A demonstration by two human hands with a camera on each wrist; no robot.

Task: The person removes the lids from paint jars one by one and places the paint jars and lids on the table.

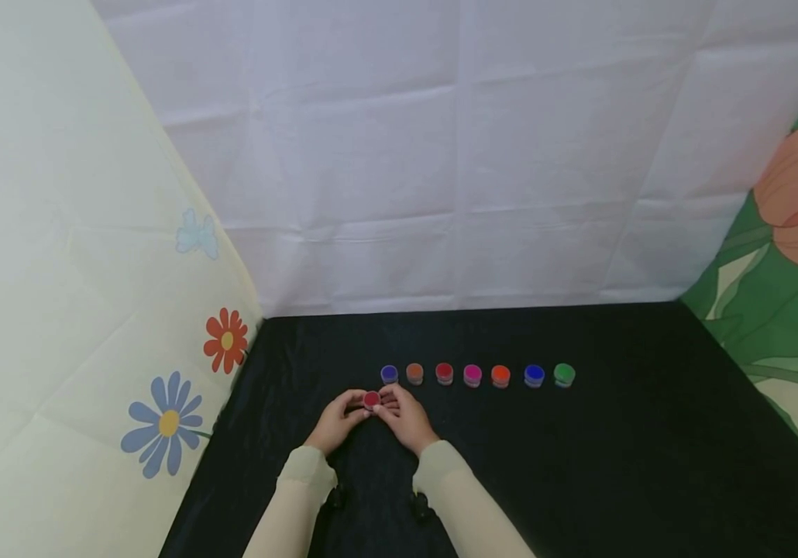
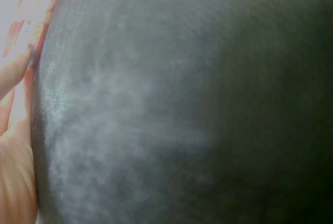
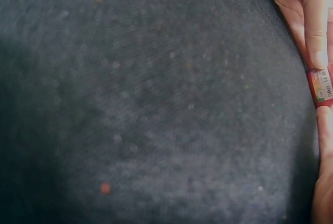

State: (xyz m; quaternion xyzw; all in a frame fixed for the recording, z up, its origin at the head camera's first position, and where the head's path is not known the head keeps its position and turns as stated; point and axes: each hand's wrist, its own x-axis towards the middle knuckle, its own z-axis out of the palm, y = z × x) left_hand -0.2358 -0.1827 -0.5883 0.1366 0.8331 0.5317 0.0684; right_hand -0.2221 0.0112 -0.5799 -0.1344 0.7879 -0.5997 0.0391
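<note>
A small red paint pot (image 1: 371, 400) sits between my two hands near the left end of a row of pots. My left hand (image 1: 335, 420) pinches it from the left with thumb and fingers, and my right hand (image 1: 409, 420) grips it from the right. In the right wrist view the red paint pot (image 3: 321, 86) shows a printed side label at the right edge, with fingers above and below it. The left wrist view catches only part of the left hand (image 2: 15, 156) at its left edge. Just beyond the right fingertips stands a purple-blue pot (image 1: 389, 374).
Rightward from the purple-blue pot run brown-orange (image 1: 414, 373), red (image 1: 444, 373), magenta (image 1: 472, 376), orange (image 1: 500, 377), blue (image 1: 534, 376) and green (image 1: 564, 375) pots. All stand on a black cloth (image 1: 622, 449). White and flower-printed sheets (image 1: 92, 310) enclose the back and sides.
</note>
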